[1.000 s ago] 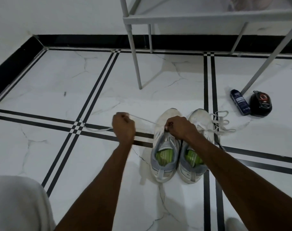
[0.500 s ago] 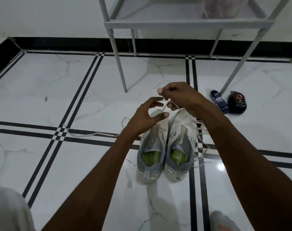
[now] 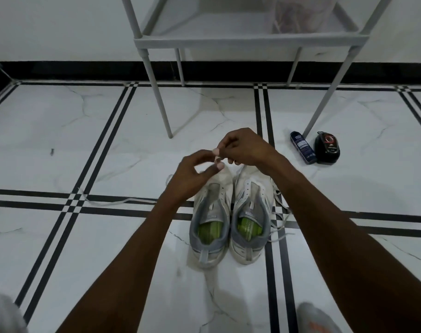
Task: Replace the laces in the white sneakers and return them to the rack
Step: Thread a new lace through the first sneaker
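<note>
Both hands meet over the left sneaker (image 3: pixel 210 212) — right hand (image 3: pixel 243 147) pinching a lace end, left hand (image 3: pixel 192 174) loosely curled, ready to take it.

Two sneakers (image 3: pixel 230 224) stand side by side on the floor (image 3: pixel 60 140), toes pointing far. A loose lace (image 3: pixel 113 201) lies on the floor to their left; more laces (image 3: pixel 280 217) lie against their right side. The rack (image 3: pixel 250 40) stands beyond them. A bottle (image 3: pixel 303 147) lies by the rack's near right leg, a small case (image 3: pixel 327 147) just right of it. Both hands, left hand (image 3: pixel 192 174) and right hand (image 3: pixel 243 147), meet above the toes.
</note>
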Tool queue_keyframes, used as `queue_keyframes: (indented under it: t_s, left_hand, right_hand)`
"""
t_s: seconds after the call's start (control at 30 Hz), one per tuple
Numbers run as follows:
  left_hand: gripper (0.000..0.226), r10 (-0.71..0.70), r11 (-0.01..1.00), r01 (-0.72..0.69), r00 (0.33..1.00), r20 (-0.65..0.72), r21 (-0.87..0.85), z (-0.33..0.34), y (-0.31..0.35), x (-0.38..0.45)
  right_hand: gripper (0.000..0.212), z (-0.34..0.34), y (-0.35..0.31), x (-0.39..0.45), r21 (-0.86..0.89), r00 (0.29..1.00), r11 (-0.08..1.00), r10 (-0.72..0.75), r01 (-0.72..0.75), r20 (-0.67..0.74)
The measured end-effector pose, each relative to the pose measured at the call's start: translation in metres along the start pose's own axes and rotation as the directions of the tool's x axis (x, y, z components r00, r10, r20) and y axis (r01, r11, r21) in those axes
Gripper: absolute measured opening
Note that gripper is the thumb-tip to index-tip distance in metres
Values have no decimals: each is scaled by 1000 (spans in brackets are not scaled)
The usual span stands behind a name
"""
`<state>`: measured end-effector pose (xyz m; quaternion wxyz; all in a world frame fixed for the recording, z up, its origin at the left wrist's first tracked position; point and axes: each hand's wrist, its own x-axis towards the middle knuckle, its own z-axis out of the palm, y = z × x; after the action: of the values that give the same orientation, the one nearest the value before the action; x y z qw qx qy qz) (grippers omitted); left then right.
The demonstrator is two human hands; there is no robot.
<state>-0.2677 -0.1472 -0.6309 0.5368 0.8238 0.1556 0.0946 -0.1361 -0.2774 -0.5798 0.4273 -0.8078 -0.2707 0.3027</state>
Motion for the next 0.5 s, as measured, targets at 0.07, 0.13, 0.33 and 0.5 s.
queue_keyframes:
  t_s: [0.07, 0.13, 0.33, 0.5]
  left_hand:
    - [14, -6, 1000, 7, 999, -36, 8, -2, -1, 3]
    - [15, -146, 989, 147, 942, -301, -19, -21, -19, 6]
    - [29, -462, 794, 608, 595, -658, -8, -74, -59, -5]
    - [53, -31, 984, 66, 978, -208, 163, -32, -34, -3]
  right_hand:
    - [19, 2, 3, 3, -7, 1000, 1000, 15, -15, -20]
    - [20, 0, 8, 5, -44, 1000, 999, 22, -22, 4]
    - [15, -9, 20, 5, -112, 996, 994, 28, -19, 81]
    - [13, 9, 19, 7, -34, 994, 998, 47, -44, 98]
